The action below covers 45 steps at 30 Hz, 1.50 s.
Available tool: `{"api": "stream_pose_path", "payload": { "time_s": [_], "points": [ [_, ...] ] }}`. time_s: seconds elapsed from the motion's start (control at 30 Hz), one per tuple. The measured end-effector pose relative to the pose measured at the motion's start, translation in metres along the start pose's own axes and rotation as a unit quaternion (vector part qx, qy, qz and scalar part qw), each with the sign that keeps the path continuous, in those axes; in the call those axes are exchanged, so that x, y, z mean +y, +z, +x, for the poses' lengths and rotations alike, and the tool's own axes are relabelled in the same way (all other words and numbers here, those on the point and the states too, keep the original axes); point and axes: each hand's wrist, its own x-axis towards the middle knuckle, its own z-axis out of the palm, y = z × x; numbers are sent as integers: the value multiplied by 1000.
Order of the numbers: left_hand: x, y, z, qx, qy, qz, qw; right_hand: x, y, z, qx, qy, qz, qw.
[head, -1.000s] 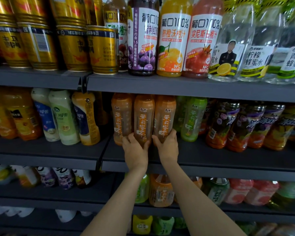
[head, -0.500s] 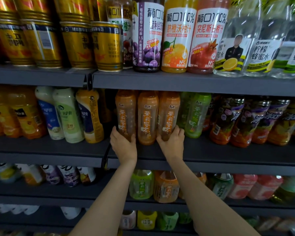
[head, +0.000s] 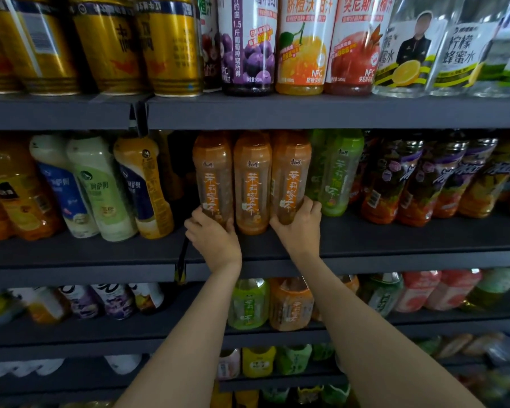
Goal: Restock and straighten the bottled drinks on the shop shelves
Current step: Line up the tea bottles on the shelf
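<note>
Gold cans (head: pixel 106 45): top shelf, ten to eleven o'clock, tops cut off by the frame; I can't read their dark lettering from here.
Milk-tea bottles (head: pixel 100 187): nine o'clock on the middle shelf (head: pixel 395 245), white, pale green and yellow, leaning right; label text too blurred for me.
Left hand (head: pixel 215 237): I see it wrapped round the base of the left orange bottle (head: pixel 212 178), thumb in front, fingers curling behind at the left side; the fingertips are hidden.
Middle orange bottle (head: pixel 252 184): dead centre, upright, standing free between my two hands, touching its neighbours; vertical white writing on an orange band, 茉莉蜜茶 as far as I can read it.
Right hand (head: pixel 301 228): gripping the foot of the right orange bottle (head: pixel 290 175), thumb on the front, fingers round the right side against the green bottle (head: pixel 340 172).
Caps: all three orange tops vanish into shadow under the top shelf edge.
Juice bottles (head: pixel 301 45): twelve o'clock, upper halves cropped; I read "NFC" and "1.5斤" on the purple grape one.
Clear bottles (head: pixel 454 54): one to two o'clock, 柠檬蜂蜜水 legible beside a lemon slice picture.
Dark fruit-tea bottles (head: pixel 424 184): three o'clock, smeared by motion, unreadable.
Lower shelves (head: pixel 424 322): five to seven o'clock, partly behind my forearms, blurry.
</note>
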Motion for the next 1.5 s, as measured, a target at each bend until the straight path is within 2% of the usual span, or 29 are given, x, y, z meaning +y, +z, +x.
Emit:
{"api": "stream_pose_path", "payload": {
  "time_s": [0.27, 0.37, 0.43, 0.5, 0.57, 0.6, 0.67, 0.77, 0.87, 0.97, 1.17, 1.23, 1.3, 1.37, 1.4, 1.47, 1.5],
  "points": [
    [-1, 2, -1, 8, -2, 17, 1000, -1, -2, 0, -14, 5, 5, 1000],
    [2, 0, -2, 17, -10, -20, 1000, -6, -7, 0, -18, 16, 51, 998],
    [7, -4, -9, 54, -17, -39, 998, -4, -12, -3, -22, 10, 132, 991],
    [14, -6, -24, 97, 15, -37, 995, 11, -25, -4, 22, 8, 210, 977],
    [23, -3, -41, 103, 104, -20, 989, 34, -41, 7, 77, 25, 218, 973],
    [28, 1, -49, 91, 147, -4, 985, 43, -47, 18, 80, 35, 199, 976],
    [38, 14, -63, 62, 204, 26, 977, 55, -52, 43, 38, 34, 133, 990],
    [51, 34, -77, 30, 223, 50, 973, 56, -48, 75, -32, 54, 101, 993],
    [60, 46, -85, 7, 226, 57, 972, 55, -49, 88, -37, 78, 96, 992],
    [66, 51, -88, -13, 223, 32, 974, 64, -59, 82, -48, 33, 99, 993],
    [80, 68, -99, -97, 187, -76, 974, 71, -83, 35, -109, -123, 118, 979],
    [88, 66, -101, -107, 147, -134, 974, 68, -90, 30, -193, -164, 150, 956],
    [89, 57, -98, -95, 122, -164, 974, 70, -100, 40, -316, -203, 167, 912],
    [85, 44, -95, -95, 113, -156, 977, 77, -108, 57, -400, -160, 192, 882],
    [82, 38, -91, -94, 113, -151, 978, 79, -107, 67, -378, -124, 201, 895],
    [78, 27, -86, -108, 109, -139, 978, 79, -96, 89, -263, -88, 164, 947],
    [76, 23, -83, -124, 108, -135, 977, 75, -87, 96, -228, -72, 138, 961]
  ]
}}
